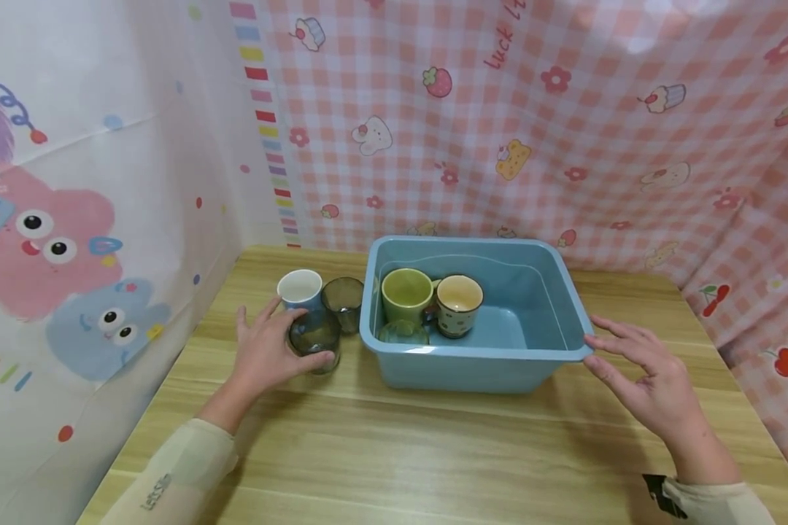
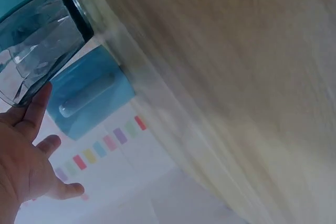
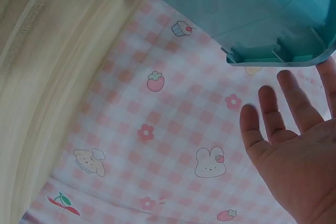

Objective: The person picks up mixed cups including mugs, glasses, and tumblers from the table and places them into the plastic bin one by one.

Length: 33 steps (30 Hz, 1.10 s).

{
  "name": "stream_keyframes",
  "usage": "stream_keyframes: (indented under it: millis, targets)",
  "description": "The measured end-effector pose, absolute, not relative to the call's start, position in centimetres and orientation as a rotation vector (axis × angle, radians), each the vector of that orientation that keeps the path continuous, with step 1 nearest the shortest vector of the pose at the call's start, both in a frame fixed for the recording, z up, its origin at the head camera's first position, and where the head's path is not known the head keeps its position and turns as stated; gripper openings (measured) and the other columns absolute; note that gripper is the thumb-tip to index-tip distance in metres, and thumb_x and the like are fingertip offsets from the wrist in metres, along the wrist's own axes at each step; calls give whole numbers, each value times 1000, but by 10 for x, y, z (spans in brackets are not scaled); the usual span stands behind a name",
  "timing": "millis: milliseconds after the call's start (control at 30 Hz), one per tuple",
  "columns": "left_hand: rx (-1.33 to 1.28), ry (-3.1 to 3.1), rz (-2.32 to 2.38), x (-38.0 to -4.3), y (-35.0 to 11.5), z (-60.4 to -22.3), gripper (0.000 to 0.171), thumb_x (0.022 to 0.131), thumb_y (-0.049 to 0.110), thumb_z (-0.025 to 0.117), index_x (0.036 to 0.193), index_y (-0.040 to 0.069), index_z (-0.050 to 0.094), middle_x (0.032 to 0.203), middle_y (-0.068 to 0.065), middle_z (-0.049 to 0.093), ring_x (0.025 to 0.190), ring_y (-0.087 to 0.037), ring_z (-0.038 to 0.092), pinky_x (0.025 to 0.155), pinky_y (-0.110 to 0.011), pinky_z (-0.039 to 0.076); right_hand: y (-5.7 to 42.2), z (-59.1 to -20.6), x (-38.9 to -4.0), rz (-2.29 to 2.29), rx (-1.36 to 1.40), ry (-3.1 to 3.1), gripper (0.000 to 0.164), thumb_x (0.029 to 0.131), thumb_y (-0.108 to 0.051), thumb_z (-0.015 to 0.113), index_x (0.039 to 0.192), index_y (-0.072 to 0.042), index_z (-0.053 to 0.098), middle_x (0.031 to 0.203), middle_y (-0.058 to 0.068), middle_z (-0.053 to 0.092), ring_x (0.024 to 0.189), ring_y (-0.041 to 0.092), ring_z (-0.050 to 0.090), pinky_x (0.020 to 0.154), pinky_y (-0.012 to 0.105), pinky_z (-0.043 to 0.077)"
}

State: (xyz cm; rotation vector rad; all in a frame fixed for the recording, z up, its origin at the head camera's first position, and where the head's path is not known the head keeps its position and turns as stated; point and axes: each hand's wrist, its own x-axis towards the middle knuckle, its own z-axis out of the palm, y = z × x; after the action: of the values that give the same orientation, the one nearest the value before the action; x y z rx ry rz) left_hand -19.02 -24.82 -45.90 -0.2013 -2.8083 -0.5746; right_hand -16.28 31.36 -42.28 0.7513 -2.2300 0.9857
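My left hand [image 1: 269, 346] pinches a dark, see-through glass [image 1: 315, 337] between thumb and fingers, left of a blue plastic bin [image 1: 460, 370]. In the left wrist view two fingertips lie against the side of the glass [image 2: 42, 40], while the other two fingers spread free. Behind it stand a blue mug with a white inside [image 1: 300, 286] and a brown-tinted glass [image 1: 344, 297]. My right hand [image 1: 650, 372] has its fingers stretched out at the bin's right front corner, fingertips right at the rim. Its remaining fingers stick out below the rim in the right wrist view.
Inside the bin, toward its left, are a green mug [image 1: 407, 292], a cream patterned mug [image 1: 458, 306] and a clear glass [image 1: 403, 333]. The wooden table [image 1: 394, 459] meets a pink checked cloth [image 1: 433, 182] at the back and a white printed cloth [image 1: 138, 219] at the left.
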Motion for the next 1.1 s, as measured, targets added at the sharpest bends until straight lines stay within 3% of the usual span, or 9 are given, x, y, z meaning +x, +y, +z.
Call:
stream_keyframes:
  millis: [267, 433, 600, 700, 900, 1100]
  targets:
    - [-231, -2766, -574, -182, -255, -439, 93, 68, 68, 91, 138, 11, 68, 136, -17, 74, 155, -43, 41, 121, -84, 7, 312, -423, -161, 1027, 722, -2244, 43, 77, 9, 88, 119, -3, 82, 141, 0, 71, 148, 10, 54, 118, 12, 38]
    - [-267, -2768, -614, -177, -261, -420, 89, 70, 61, 93, 139, 11, 68, 131, -15, 76, 155, -45, 40, 121, -83, 7, 313, -424, -161, 1036, 712, -2268, 43, 78, 10, 87, 119, -3, 81, 140, 1, 72, 148, 11, 54, 119, 13, 39]
    - [-357, -2754, -666, -175, -267, -391, 82, 72, 53, 95, 138, 10, 69, 127, -11, 77, 156, -47, 38, 123, -82, 7, 312, -426, -163, 1019, 726, -2256, 42, 78, 9, 88, 118, -2, 81, 142, -11, 70, 148, 8, 54, 117, 11, 38]
    - [-408, -2757, -691, -178, -269, -369, 85, 73, 50, 96, 141, 10, 67, 134, -12, 74, 158, -47, 35, 124, -80, 6, 312, -427, -163, 1021, 732, -2250, 44, 77, 10, 88, 119, -3, 81, 142, -17, 68, 147, 5, 53, 116, 9, 38]
    - [-534, -2778, -753, -190, -262, -320, 88, 73, 44, 98, 147, 13, 62, 156, -19, 59, 162, -42, 30, 128, -75, 6, 314, -425, -161, 1044, 704, -2276, 47, 77, 12, 87, 121, -5, 81, 141, -12, 70, 147, 4, 53, 115, 8, 38]
    - [-666, -2824, -809, -209, -240, -281, 89, 72, 42, 99, 150, 21, 61, 162, -11, 54, 165, -37, 24, 128, -75, 11, 315, -425, -158, 1057, 695, -2290, 46, 79, 12, 85, 122, -5, 80, 143, -17, 68, 148, 4, 52, 115, 7, 38]
